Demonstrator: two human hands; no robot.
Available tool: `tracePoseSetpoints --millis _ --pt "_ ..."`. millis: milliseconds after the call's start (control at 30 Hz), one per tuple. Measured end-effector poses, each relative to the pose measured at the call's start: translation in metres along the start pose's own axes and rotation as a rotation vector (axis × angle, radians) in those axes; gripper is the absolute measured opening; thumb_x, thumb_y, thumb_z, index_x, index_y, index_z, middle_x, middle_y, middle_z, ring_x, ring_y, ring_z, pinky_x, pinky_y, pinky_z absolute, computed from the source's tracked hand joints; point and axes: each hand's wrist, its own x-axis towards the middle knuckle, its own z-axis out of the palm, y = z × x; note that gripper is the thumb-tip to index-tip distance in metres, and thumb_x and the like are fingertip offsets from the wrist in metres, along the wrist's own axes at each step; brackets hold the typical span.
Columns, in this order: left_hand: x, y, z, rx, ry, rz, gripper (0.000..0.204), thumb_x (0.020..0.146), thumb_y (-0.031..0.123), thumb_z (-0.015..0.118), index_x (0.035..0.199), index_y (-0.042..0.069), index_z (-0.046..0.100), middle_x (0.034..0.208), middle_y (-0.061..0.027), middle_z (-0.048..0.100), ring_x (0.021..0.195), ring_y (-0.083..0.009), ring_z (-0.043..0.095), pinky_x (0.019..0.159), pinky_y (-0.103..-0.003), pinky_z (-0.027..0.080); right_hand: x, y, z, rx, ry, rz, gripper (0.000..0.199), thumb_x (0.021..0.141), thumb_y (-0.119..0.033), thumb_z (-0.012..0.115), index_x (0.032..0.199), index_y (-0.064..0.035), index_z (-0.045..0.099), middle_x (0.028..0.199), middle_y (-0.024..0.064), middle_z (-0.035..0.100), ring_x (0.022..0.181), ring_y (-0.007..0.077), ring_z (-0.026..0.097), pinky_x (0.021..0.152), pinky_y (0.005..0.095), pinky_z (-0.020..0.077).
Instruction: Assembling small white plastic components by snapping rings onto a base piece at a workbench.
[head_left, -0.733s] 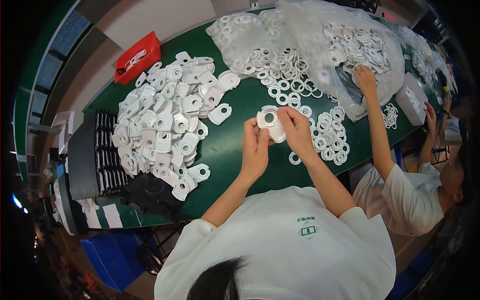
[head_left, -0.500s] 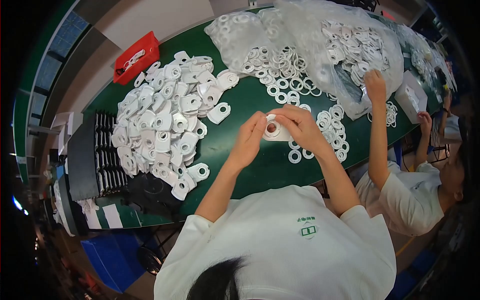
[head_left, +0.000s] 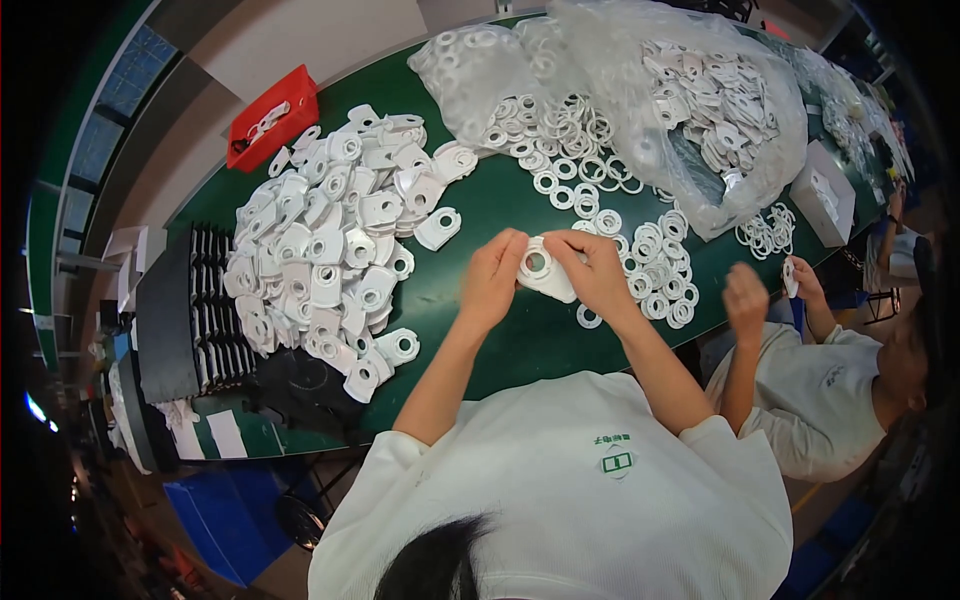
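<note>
Between my two hands, above the green table, is a white plastic part [head_left: 550, 278] with a round hole and a rounded tab. My left hand [head_left: 492, 275] pinches its left edge, and my right hand [head_left: 597, 272] grips the upper right edge with the thumb near the ring around the hole. A big heap of similar white parts [head_left: 325, 240] lies to the left of my hands. Loose white rings [head_left: 660, 262] are spread just right of my right hand, and more white rings [head_left: 560, 150] spill from a clear bag beyond.
Clear plastic bags [head_left: 480, 80] of white pieces stand at the back. A red tray [head_left: 272, 115] sits far left, near black stacked trays [head_left: 195, 310] and a black bag [head_left: 305, 385]. At right, a co-worker [head_left: 810, 390] holds a white part by a white box [head_left: 825, 195].
The part in my hands has turned, its tab now pointing down and right; my hands dipped slightly. The co-worker's reaching hand has drawn back from the bag, and a part shows in their other hand.
</note>
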Motion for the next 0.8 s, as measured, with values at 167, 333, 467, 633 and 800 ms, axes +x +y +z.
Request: tracePoseSetpoints --millis 167,333,467,633,800 --pt "-0.012 -0.006 0.035 -0.256 0.2 0.045 0.025 0.091 0.01 0.054 0.112 0.001 0.043 0.097 -0.0072 0.061 0.078 -0.0114 0.06 0.064 -0.023 0.049 0.006 0.008 0.018 0.682 0.239 0.382 0.018 0.091 -0.02 0.058 0.091 -0.0019 0.061 0.077 -0.0011 0.061 0.066 0.004 0.054 0.06 0.018 0.0417" --pt "-0.015 -0.002 0.032 0.049 0.093 -0.043 0.033 0.089 0.006 0.056 0.117 0.0 0.041 0.103 -0.0112 0.062 0.088 -0.0145 0.063 0.068 -0.026 0.052 0.007 0.012 0.014 0.525 0.171 0.488 0.019 0.085 -0.02 0.065 0.085 -0.0021 0.059 0.074 0.0006 0.061 0.061 0.0051 0.053 0.054 0.0199 0.042" --pt "-0.013 -0.008 0.027 0.041 0.026 -0.128 0.036 0.089 0.007 0.056 0.121 0.0 0.041 0.103 -0.0109 0.062 0.086 -0.013 0.062 0.066 -0.025 0.052 0.005 0.034 0.008 0.108 0.066 0.305 0.024 0.076 -0.019 0.074 0.083 -0.0008 0.061 0.069 0.0041 0.063 0.058 0.0081 0.057 0.053 0.0232 0.0439" --pt "-0.012 -0.021 0.008 -0.091 -0.106 -0.189 0.039 0.09 0.01 0.055 0.125 0.001 0.041 0.106 -0.0082 0.062 0.085 -0.0114 0.061 0.065 -0.024 0.05 0.009 0.026 -0.018 0.066 -0.174 0.286 0.023 0.079 -0.019 0.069 0.088 0.002 0.065 0.066 0.0071 0.065 0.057 0.0109 0.059 0.055 0.0232 0.0453" --pt "-0.011 -0.026 -0.001 -0.224 -0.217 -0.223 0.04 0.09 0.009 0.053 0.128 0.002 0.041 0.105 -0.0063 0.062 0.083 -0.01 0.06 0.062 -0.023 0.049 0.017 0.021 -0.02 -0.258 -0.211 0.208 0.033 0.087 -0.026 0.06 0.069 0.0019 0.06 0.057 0.0066 0.058 0.052 0.0107 0.053 0.051 0.0262 0.0421"
